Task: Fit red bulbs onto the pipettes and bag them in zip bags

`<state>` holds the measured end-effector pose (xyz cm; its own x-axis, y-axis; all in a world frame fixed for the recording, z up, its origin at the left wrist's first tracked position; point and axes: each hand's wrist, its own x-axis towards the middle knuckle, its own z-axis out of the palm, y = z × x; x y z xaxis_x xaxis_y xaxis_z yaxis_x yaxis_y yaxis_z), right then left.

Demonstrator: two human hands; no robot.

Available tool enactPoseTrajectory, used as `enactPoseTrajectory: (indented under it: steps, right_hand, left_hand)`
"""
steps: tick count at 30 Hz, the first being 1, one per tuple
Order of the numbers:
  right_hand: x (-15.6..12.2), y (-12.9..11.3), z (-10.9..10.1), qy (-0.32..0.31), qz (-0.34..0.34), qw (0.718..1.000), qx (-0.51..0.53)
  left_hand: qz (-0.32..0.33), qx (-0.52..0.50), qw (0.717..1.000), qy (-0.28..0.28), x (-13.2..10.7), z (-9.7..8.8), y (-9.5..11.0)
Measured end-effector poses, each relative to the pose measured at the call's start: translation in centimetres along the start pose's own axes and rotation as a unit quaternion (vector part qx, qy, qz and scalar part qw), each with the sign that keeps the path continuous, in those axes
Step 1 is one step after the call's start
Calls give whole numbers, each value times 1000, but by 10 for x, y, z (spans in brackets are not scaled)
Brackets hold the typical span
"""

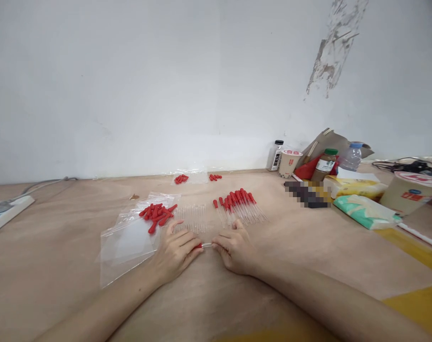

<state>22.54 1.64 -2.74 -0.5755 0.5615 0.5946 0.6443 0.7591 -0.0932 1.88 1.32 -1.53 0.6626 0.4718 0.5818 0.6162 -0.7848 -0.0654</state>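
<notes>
My left hand (175,251) pinches the red bulb end of a small dropper (205,245) low over the table. My right hand (233,248) pinches the clear tube end of the same dropper. Both hands meet at the middle front of the brown table (77,294). Just behind my left hand lie a pile of loose red rubber bulbs (157,213) and a row of clear tubes (192,217). Behind my right hand lies a row of assembled droppers with red bulbs (239,203).
Clear plastic bags (125,242) lie to the left. More red bulbs (181,178) sit near the wall. At the right stand bottles (276,155), a cup (289,162), tissue packs (365,211) and a large paper tub (411,192). A white power strip (7,211) lies far left.
</notes>
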Motion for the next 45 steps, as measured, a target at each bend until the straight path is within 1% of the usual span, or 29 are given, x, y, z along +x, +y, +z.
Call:
enactPoseTrajectory:
  steps: [9, 13, 16, 18, 19, 20, 21, 23, 24, 26, 28, 32, 35, 38, 40, 42, 45]
  right_hand:
    - [3, -1, 5, -9, -1, 999, 38]
    - [6, 1, 7, -21, -2, 998, 56]
    - [9, 0, -1, -30, -11, 999, 35]
    - [12, 0, -10, -40, -23, 999, -4]
    - [13, 0, -15, -46, -18, 998, -24]
    - [15, 2, -20, -51, 0, 998, -40]
    - [17, 4, -24, -55, 34, 997, -50]
    - [24, 11, -30, -63, 136, 987, -52]
    - [29, 16, -32, -67, 194, 977, -51]
    - [41, 26, -30, -73, 287, 953, -58]
    - [55, 34, -23, -69, 332, 937, -80]
    - [73, 41, 0, -74, 357, 922, -128]
    - [76, 44, 13, -89, 360, 916, -150]
    - [72, 47, 17, -105, 355, 916, -153]
    - [69, 48, 16, -108, 347, 919, -154]
    - [67, 46, 15, -98, 333, 924, -157]
    - [67, 37, 16, -69, 306, 939, -142]
  left_hand:
    - [-2, -17, 1000, -3, -1, 3, 1]
    - [-27, -12, 999, 12, 2, 3, 3]
    - [-48, 1, 999, 14, 5, 0, 1]
    - [-59, 15, 998, 18, 5, -3, -4]
    - [-69, 27, 997, 23, 4, -5, -9]
    - [-83, 40, 995, 28, 3, -7, -14]
    - [-102, 57, 993, 35, 1, -9, -21]
    - [-149, 91, 984, 36, -6, -12, -36]
    - [-172, 106, 979, 34, -9, -15, -43]
    - [-213, 132, 968, 23, -17, -19, -54]
    - [-238, 150, 960, 7, -23, -24, -61]
    - [-258, 178, 949, -21, -29, -31, -64]
    - [-274, 189, 942, -45, -30, -30, -64]
    - [-289, 184, 937, -69, -32, -27, -66]
    - [-298, 176, 935, -73, -33, -25, -68]
    - [-303, 165, 936, -68, -34, -23, -70]
    - [-309, 142, 939, -58, -35, -22, -72]
